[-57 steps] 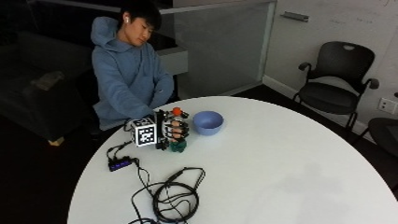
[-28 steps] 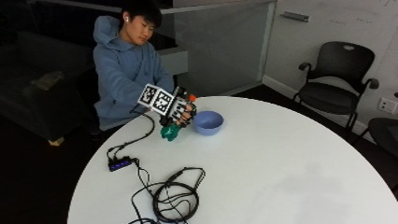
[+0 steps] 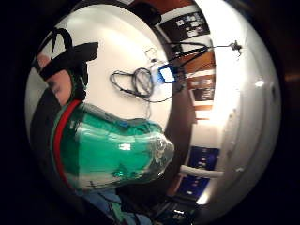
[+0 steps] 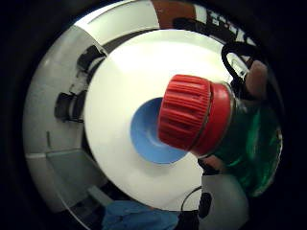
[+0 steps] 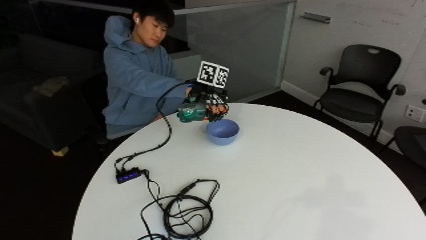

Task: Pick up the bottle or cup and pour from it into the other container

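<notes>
bottle tipped over the bowl
right hand [image 5: 212,104] grips the green bottle [image 5: 193,113] above the blue bowl [image 5: 222,131] near the table's [image 5: 319,190] far edge; red cap [image 4: 189,115] looks on, so keep the neck centred.

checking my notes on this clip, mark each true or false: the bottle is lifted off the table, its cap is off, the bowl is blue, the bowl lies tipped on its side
1. The green bottle is lifted off the table: true; the gloved right hand holds it tilted above the bowl.
2. Its cap is off: false; the red cap sits on the neck.
3. The bowl is blue: true.
4. The bowl lies tipped on its side: false; it stands upright on the table.
</notes>
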